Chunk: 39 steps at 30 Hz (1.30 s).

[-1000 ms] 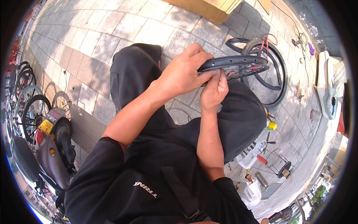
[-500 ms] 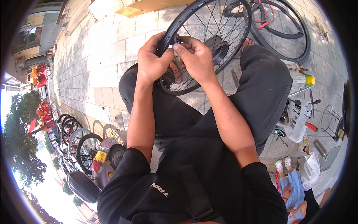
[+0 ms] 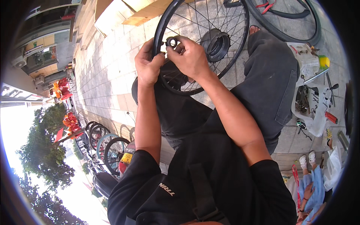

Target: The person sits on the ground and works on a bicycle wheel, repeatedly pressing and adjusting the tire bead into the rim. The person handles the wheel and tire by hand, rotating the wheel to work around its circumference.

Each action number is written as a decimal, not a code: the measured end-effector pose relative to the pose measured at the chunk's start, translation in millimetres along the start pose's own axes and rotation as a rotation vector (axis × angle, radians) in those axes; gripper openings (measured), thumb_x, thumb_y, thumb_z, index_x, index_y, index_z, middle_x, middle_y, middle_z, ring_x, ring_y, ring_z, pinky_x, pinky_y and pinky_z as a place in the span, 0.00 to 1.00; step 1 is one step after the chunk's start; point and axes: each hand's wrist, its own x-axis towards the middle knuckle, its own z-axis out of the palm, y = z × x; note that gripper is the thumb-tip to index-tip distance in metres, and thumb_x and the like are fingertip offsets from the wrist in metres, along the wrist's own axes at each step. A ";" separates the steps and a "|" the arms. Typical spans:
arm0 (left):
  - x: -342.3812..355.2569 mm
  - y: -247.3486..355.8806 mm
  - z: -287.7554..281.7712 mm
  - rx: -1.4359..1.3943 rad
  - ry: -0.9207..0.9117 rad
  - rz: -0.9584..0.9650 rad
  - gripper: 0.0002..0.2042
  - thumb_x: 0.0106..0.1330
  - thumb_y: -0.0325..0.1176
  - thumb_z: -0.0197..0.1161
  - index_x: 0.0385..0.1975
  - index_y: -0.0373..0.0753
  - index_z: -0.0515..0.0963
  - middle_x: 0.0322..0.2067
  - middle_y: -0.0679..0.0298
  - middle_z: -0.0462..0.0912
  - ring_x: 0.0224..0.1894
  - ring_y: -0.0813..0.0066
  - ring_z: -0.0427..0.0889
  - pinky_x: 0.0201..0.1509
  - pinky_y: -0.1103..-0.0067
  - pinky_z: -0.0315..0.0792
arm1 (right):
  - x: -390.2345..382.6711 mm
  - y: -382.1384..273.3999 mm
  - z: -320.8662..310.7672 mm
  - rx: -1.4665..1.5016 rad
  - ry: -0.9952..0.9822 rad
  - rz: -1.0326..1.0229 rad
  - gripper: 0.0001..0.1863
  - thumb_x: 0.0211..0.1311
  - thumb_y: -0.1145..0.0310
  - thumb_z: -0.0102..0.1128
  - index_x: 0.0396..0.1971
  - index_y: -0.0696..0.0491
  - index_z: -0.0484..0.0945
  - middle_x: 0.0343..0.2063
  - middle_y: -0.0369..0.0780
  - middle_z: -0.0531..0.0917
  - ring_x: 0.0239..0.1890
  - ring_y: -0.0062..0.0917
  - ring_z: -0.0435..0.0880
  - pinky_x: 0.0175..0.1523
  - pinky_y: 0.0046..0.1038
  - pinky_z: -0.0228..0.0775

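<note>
A black bicycle wheel [image 3: 160, 30] with thin dark spokes stands tilted between my knees. At its middle is a wide, round black hub [image 3: 216, 45]. My left hand [image 3: 147, 63] is closed round the near left part of the rim, its thumb on the inner side. Just right of it, my right hand [image 3: 190, 57] pinches a small black ring [image 3: 168, 39], seen nearly face on, with a round hole through it. It looks like a small roll of tape or strip, but I cannot tell for certain. The fingertips of both hands lie close together beside the rim.
At the upper right a loose tyre [image 3: 318, 32] lies on the paving, with a red strip [image 3: 265, 8] near it. A white tray of metal tools [image 3: 318, 125] is right of my knee. Cardboard [image 3: 140, 15] lies beyond the wheel. Bicycles [image 3: 112, 150] stand at left; a person [image 3: 317, 187] sits lower right.
My right hand has turned and shifted slightly left, so the black ring now shows face on. The wheel is tilted differently and its hub shows more openly. The whole view has shifted.
</note>
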 end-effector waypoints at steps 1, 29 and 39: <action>0.1 -0.6 0.1 0.001 0.000 0.004 0.25 0.63 0.15 0.59 0.63 0.23 0.74 0.45 0.61 0.83 0.35 0.81 0.80 0.39 0.82 0.77 | 0.3 0.1 -0.4 -0.013 0.004 -0.011 0.21 0.63 0.61 0.71 0.52 0.57 0.84 0.26 0.40 0.87 0.25 0.22 0.86 0.33 0.27 0.78; -5.5 5.7 8.7 -0.007 -0.015 0.002 0.27 0.58 0.20 0.54 0.61 0.22 0.75 0.40 0.54 0.84 0.31 0.76 0.77 0.33 0.81 0.71 | -8.8 11.9 7.3 -0.357 0.212 -0.291 0.22 0.58 0.63 0.75 0.51 0.54 0.80 0.39 0.44 0.87 0.29 0.36 0.90 0.35 0.37 0.83; -7.2 4.9 5.1 -0.031 -0.004 0.004 0.25 0.62 0.20 0.58 0.62 0.22 0.75 0.35 0.60 0.83 0.27 0.79 0.75 0.32 0.81 0.70 | -12.7 15.2 0.8 -0.335 0.105 -0.366 0.25 0.57 0.65 0.73 0.55 0.51 0.78 0.45 0.42 0.85 0.35 0.44 0.89 0.38 0.43 0.83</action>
